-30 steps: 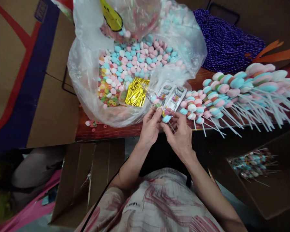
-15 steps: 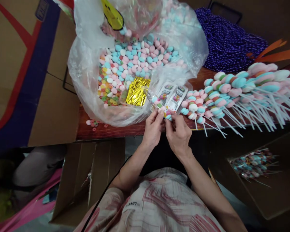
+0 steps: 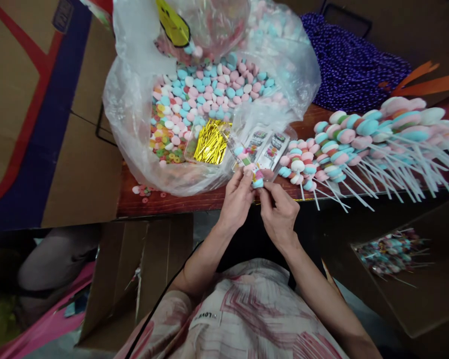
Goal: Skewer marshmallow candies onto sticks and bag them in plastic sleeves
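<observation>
A candy skewer (image 3: 258, 178) in a clear printed wrapper slants between my hands, with blue, pink and green pieces showing. My left hand (image 3: 238, 198) grips its side between thumb and fingers. At its lower end, my right hand (image 3: 280, 205) is closed in a pinch; the fingertips partly hide what they hold there. Just beyond the fingers lie clear printed sleeves (image 3: 272, 149) in a plastic tray. To their left, gold twist ties (image 3: 210, 144) fill a small clear box.
A large plastic bag (image 3: 125, 134) holds loose pastel candies (image 3: 217, 92). Candy skewers on white sticks (image 3: 362, 132) are piled along the table edge (image 3: 194, 203) at right. Purple beaded cord (image 3: 351, 62) lies behind them. A carton (image 3: 430, 294) below right contains wrapped skewers (image 3: 392, 253).
My right hand has shifted slightly right and down, and the skewer's lower blue piece shows more. My left hand keeps its hold nearly in place.
</observation>
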`<state>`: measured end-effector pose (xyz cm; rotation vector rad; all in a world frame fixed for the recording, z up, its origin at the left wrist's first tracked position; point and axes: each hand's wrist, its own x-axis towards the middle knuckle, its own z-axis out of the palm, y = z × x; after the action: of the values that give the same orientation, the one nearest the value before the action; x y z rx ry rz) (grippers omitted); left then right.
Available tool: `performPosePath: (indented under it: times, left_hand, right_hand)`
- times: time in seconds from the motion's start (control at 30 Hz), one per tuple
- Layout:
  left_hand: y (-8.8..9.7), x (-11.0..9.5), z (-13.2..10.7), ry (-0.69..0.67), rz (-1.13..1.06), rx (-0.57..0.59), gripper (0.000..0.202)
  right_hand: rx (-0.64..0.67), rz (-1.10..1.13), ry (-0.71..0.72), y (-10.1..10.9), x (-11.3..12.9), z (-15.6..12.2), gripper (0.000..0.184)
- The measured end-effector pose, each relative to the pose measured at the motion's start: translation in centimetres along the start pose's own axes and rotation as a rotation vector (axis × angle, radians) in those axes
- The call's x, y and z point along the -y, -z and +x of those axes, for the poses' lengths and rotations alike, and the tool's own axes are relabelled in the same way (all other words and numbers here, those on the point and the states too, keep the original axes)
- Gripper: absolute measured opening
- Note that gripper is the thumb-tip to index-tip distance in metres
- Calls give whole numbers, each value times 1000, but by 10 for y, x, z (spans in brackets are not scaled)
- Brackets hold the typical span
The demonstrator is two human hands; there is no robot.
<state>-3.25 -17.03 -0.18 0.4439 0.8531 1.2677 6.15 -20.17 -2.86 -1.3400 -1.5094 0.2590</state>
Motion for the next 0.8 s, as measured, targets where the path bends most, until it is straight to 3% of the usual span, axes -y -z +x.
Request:
performPosePath:
  times: [0.33,0.47,0.57,0.8]
  left_hand:
    - [11,13,-2,-73,141,38,31]
    - [14,15,-4,-222,249,-37,40]
    - [14,13,-4,-304,328,-112,35]
    - [8,5,4,-175,288,-153,39]
  right_hand:
    - [-89,-81,75,-8,0,7,14]
    - [-139,-137,71,-8,-6,8,9]
    - [-132,-166,72,-7,-8,9,9]
    - [-112,-143,113,-4,-2,10,11]
